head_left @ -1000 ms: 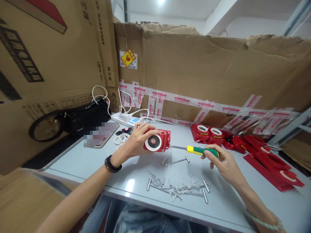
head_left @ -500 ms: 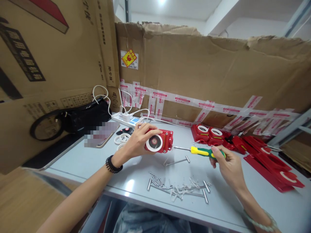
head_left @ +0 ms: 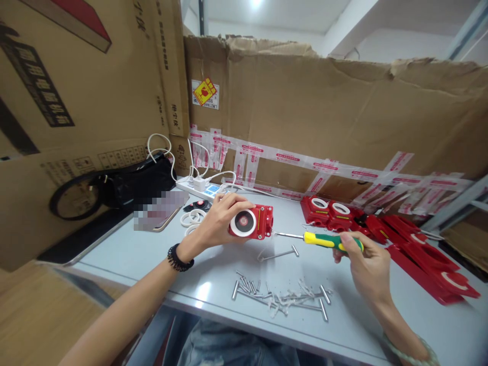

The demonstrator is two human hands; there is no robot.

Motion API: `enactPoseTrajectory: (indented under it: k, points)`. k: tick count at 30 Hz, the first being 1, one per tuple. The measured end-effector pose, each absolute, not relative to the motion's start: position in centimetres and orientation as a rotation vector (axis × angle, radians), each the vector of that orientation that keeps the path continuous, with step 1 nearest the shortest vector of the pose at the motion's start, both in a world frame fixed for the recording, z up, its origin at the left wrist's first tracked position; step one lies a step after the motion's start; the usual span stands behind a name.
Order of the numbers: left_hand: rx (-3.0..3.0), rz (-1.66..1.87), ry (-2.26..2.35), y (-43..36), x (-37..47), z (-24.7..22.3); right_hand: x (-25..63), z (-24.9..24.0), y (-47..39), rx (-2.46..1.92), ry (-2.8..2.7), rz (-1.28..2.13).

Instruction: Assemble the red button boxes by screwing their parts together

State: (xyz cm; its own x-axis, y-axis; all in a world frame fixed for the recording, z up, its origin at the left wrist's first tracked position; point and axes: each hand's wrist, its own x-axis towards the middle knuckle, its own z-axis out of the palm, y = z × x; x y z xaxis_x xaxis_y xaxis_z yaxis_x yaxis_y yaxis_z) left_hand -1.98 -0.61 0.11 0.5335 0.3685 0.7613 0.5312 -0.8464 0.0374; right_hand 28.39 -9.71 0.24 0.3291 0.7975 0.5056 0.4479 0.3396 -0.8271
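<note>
My left hand [head_left: 219, 218] is wrapped round a red housing [head_left: 262, 222] with a white ring [head_left: 248, 234] about its dark round window, holding it a little over the table. In my right hand [head_left: 366, 262] is a screwdriver [head_left: 328, 241] with a green and yellow handle, its shaft pointing left. The tip is beside the right end of the housing, near a whitish bit of plastic; I cannot tell whether it touches. Below lies a small T-shaped metal rod [head_left: 282, 253] on the tabletop.
Screws [head_left: 247, 285], T-shaped rods [head_left: 323, 309] and clear plastic scraps lie near the front edge. White rings [head_left: 189, 218], a phone [head_left: 163, 216] and a power strip [head_left: 208, 189] are at left. Several red housings [head_left: 330, 213] stand at right. Cardboard [head_left: 297, 107] walls the back.
My right hand and the screwdriver have shifted slightly to the right, away from the housing. My left hand keeps the housing in nearly the same place.
</note>
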Motion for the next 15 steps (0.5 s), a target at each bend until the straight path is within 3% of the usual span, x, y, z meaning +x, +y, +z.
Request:
enactPoseTrajectory:
  k: [10,15]
  points:
    - [-2.642,-1.22,-0.897,-0.2,-2.2,0.1,29.7,0.9,-10.0,-1.235,-1.1,0.158]
    - [-2.776,-1.051,-0.998,0.6,-2.0,0.4,29.8,3.3,-10.5,-1.141,-1.163,0.124]
